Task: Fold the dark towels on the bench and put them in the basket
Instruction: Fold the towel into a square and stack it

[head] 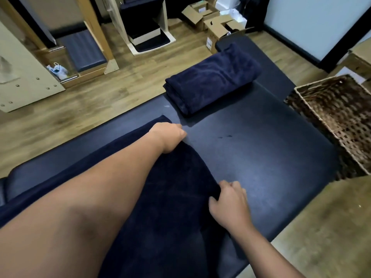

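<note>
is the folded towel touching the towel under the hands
Apart. The head view shows a strip of bare bench between the folded towel and the near towel gripped by the left hand and right hand.

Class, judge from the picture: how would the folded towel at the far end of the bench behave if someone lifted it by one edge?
The folded towel looks soft and thick, so it would probably sag and unfold. Its layers lie loose, so it likely needs both hands. It should not roll off the bench, since it rests flat.
</note>
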Action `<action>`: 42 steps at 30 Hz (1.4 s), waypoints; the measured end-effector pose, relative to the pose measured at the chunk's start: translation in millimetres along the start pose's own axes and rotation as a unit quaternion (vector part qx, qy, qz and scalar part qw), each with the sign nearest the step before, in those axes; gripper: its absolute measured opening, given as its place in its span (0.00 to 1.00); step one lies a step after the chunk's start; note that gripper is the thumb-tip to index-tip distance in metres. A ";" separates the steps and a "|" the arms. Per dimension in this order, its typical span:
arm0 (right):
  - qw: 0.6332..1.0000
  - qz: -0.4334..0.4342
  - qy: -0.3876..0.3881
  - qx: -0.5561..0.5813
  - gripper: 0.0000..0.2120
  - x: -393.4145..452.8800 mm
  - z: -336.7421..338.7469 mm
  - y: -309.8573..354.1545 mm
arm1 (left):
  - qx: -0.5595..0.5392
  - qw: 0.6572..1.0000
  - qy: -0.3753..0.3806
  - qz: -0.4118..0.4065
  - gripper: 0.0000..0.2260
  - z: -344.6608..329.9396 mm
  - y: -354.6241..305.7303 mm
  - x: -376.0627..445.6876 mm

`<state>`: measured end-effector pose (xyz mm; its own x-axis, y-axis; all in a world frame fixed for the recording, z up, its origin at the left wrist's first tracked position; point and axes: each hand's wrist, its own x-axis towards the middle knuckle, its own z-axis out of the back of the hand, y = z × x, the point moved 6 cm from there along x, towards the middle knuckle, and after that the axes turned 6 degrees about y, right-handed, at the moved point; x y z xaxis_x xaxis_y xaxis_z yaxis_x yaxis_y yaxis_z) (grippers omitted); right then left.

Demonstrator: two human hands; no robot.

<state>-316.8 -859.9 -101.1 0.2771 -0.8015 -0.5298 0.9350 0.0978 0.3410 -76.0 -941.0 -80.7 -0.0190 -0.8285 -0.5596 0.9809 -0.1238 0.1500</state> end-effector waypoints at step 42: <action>0.880 0.385 0.269 -0.074 0.33 -310.3 -263.6 315.3 | -0.228 0.934 -0.004 0.274 0.29 -278.6 164.7 -481.1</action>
<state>-49.7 -424.8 -33.8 0.8686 -0.0722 -0.4902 0.4311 0.5980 0.6757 148.6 -410.7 -13.8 0.5110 -0.7037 -0.4937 0.8243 0.5641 0.0493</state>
